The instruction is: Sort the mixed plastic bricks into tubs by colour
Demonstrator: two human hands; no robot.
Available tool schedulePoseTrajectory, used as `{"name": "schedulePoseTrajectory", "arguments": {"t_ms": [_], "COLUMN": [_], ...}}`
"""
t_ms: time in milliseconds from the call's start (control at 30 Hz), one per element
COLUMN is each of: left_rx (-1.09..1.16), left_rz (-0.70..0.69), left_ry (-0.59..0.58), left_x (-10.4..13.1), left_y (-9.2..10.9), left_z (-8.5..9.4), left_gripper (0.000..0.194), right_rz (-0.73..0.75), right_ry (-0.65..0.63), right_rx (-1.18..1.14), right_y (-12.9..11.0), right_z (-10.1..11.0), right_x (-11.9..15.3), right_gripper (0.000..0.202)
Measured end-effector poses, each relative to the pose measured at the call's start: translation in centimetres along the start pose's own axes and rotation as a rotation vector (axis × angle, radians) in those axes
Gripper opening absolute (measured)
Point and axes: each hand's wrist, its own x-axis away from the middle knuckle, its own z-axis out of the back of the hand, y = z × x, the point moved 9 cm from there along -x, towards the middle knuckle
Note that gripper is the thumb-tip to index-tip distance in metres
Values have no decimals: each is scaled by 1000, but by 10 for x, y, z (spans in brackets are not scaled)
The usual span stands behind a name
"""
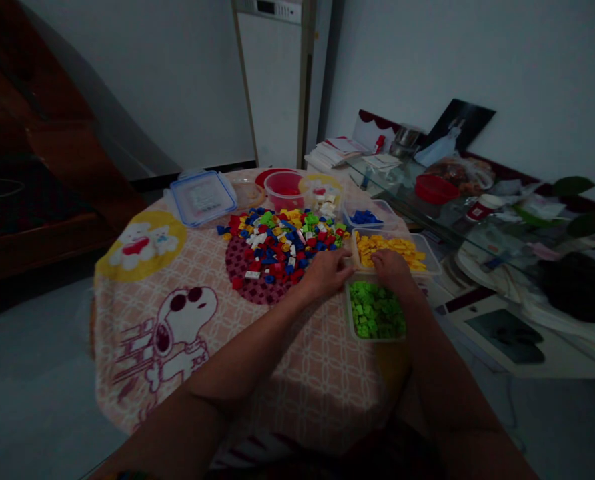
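My left hand (327,270) is at the left corner of a clear plastic container (431,257) of yellow bricks (390,248). Its thumb and forefinger lie either side of that corner and appear to grip it. My right hand (392,268) is over the container's near rim, fingers curled together at the yellow bricks; what they hold is hidden. Beneath my right wrist stands a container (348,313) of green bricks (372,310), partly covered by the forearm. To the left of my hands lies a loose heap of mixed-colour bricks (282,243).
Behind the yellow bricks is a container of blue bricks (365,217), with white bricks (325,205) to its left. A pink tub (284,190) and a blue-rimmed lid (203,198) sit at the back of the cloth-covered table (297,373). A cluttered glass shelf (402,183) borders the right.
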Motion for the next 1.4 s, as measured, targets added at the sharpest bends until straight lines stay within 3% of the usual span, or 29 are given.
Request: {"name": "schedulePoseTrajectory", "arguments": {"t_ms": [100,200,467,667,900,1033,1133,1233,1300,1400], "left_rx": [-36,-12,-42,35,221,270,259,307,385,379], "left_rz": [61,77,225,252,264,235,204,232,300,391], "left_ry": [-128,-178,-82,-70,-31,-42,4,165,305,497], "left_x": [4,9,9,11,17,16,6,-6,-7,3], "left_y": [-1,1,0,6,8,10,2,-23,-51,-92], "left_z": [-8,-20,-29,-44,-58,-58,-32,24,68,128], "left_gripper": [40,47,55,68,74,75,57,34,35,33], "right_rz": [-21,-31,37,92,48,74,138,252,285,178], "right_ry": [-22,-55,-57,-102,-184,-106,111,375,423,430], "right_rx": [24,30,50,61,99,82,-37,-281,-423,-540], "right_y": [1,-1,-23,-29,-27,-25,-35,-64,-88,-111], "right_z": [1,2,23,30,22,21,32,47,44,21], "right_x": [-1,-1,22,37,31,29,28,32,36,43], "right_gripper": [38,41,34,35,36,31,34,41,44,48]}}
